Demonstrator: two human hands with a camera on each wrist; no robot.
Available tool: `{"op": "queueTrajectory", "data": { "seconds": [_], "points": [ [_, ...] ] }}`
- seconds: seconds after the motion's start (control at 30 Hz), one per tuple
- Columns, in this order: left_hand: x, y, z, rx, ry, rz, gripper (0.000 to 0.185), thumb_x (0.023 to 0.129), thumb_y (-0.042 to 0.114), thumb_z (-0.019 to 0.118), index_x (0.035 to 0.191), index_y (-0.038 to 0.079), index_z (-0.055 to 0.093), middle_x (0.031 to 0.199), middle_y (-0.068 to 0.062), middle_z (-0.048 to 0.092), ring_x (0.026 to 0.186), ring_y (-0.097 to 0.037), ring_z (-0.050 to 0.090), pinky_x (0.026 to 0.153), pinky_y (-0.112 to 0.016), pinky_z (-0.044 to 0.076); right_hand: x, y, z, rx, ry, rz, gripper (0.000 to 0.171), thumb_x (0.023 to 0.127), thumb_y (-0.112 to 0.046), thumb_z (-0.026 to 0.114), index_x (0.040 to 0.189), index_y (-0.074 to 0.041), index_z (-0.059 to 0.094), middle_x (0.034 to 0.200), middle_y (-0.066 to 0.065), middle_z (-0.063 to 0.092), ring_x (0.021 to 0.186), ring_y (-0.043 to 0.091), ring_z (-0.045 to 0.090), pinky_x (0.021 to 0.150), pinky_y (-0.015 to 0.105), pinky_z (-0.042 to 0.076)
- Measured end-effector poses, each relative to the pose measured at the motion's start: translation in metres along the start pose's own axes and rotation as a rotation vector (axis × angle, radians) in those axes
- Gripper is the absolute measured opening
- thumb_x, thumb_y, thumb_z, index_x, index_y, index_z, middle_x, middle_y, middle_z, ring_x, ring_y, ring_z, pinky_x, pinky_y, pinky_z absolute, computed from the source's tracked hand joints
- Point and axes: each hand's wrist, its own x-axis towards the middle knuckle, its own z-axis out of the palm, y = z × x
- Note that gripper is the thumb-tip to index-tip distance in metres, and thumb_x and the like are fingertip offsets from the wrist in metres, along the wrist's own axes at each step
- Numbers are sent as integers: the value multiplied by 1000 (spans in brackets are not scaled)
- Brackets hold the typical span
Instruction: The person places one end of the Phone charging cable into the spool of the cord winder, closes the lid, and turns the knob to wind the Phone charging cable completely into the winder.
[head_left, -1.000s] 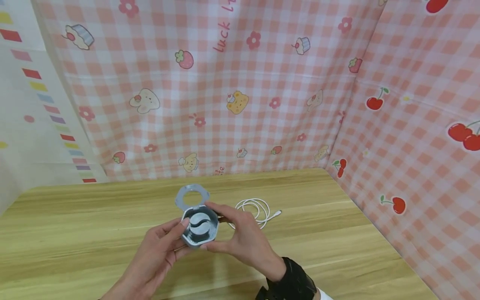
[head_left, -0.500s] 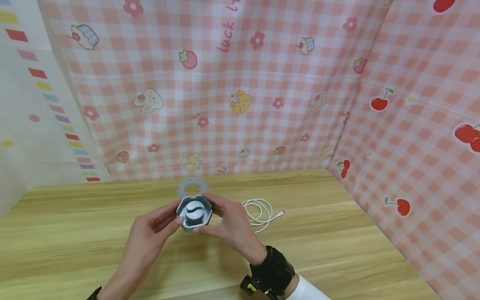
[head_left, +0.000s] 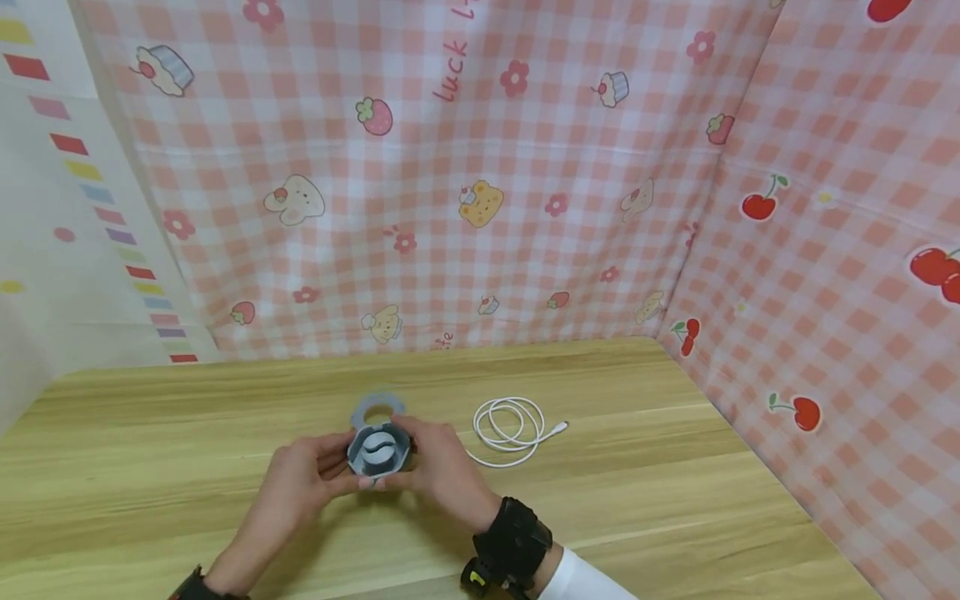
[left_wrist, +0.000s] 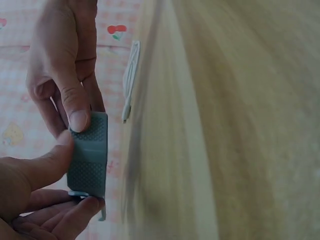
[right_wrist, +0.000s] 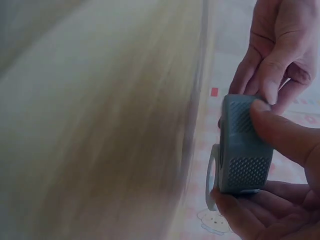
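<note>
A small grey-blue octagonal case [head_left: 378,451] is held low over the wooden table [head_left: 675,500], between both hands. Its ring-shaped lid [head_left: 377,407] stands open on the far side, and a white curved insert shows inside. My left hand [head_left: 328,467] pinches the case's left side with thumb and fingers. My right hand [head_left: 422,454] pinches the right side. In the left wrist view the case's textured side wall [left_wrist: 90,155] sits between the thumb and fingers. The right wrist view shows the same case [right_wrist: 244,150] with the lid [right_wrist: 212,176] hanging beside it.
A coiled white cable [head_left: 512,425] lies on the table just right of the hands, also seen edge-on as a pale cable [left_wrist: 130,75] in the left wrist view. Pink checked cloth walls [head_left: 480,208] close the table at the back and right.
Both hands have carried the open case down towards the tabletop and away from the head camera, so it looks smaller. The cable has not moved.
</note>
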Motion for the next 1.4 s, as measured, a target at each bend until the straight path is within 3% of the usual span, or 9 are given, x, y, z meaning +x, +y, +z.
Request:
{"op": "queueTrajectory", "data": {
  "seconds": [0.23,0.43,0.63,0.9,1.0,1.13,1.2,1.3,1.4],
  "points": [
    [-1,-3,0,103,25,47,59,74,15,82,125,-5,59,115,-21,67,105,-29,67,80,-29,57,4,-4,6,-104,6,24,60,68,-28,87,120,-11,62,107,-2,70,92,10,61,78,18,44],
    [0,-3,1,85,-8,26,56,74,10,81,123,-6,60,115,-22,67,106,-30,67,82,-30,56,5,-3,8,-122,-26,15,48,66,-28,88,106,-13,65,93,-5,69,83,6,61,70,15,44],
    [1,-7,3,128,-20,23,54,73,9,81,120,-6,62,112,-20,69,103,-28,69,84,-34,56,7,-2,9,-129,-96,42,43,68,-24,87,102,-14,64,89,-5,68,79,5,59,67,15,43],
    [2,-11,3,117,-51,19,54,74,12,81,122,-4,61,114,-20,68,102,-27,69,81,-31,57,7,-1,9,-138,-148,29,43,71,-21,85,107,-11,62,94,-2,68,84,8,60,72,17,45],
    [3,-11,2,161,-60,23,58,74,16,81,124,-3,59,115,-21,68,103,-28,68,84,-35,56,4,-2,7,-124,-176,42,65,75,-27,83,128,-4,53,114,6,66,104,16,61,87,24,49],
    [2,-6,1,295,-6,114,68,76,23,81,132,-4,52,127,-23,60,115,-39,59,95,-51,49,-1,-1,-6,-111,-217,107,96,80,-41,77,150,-2,24,146,18,43,134,29,44,108,41,41],
    [0,1,2,368,62,200,67,77,23,80,133,-3,51,130,-23,56,116,-41,57,94,-56,47,-4,2,-16,-112,-207,110,94,82,-41,74,151,-3,23,150,19,38,137,31,40,110,44,38],
    [0,16,9,433,127,333,55,80,15,77,128,-1,56,130,-20,56,110,-36,61,89,-49,52,-10,10,-31,-148,-145,73,82,86,-37,71,148,-3,31,141,17,46,125,28,50,103,41,45],
    [6,30,24,486,108,484,40,81,11,76,118,2,63,121,-13,62,101,-26,66,81,-38,56,-18,23,-41,-185,-73,11,67,88,-32,69,141,0,42,126,15,54,105,23,58,90,36,50]
  ]
}}
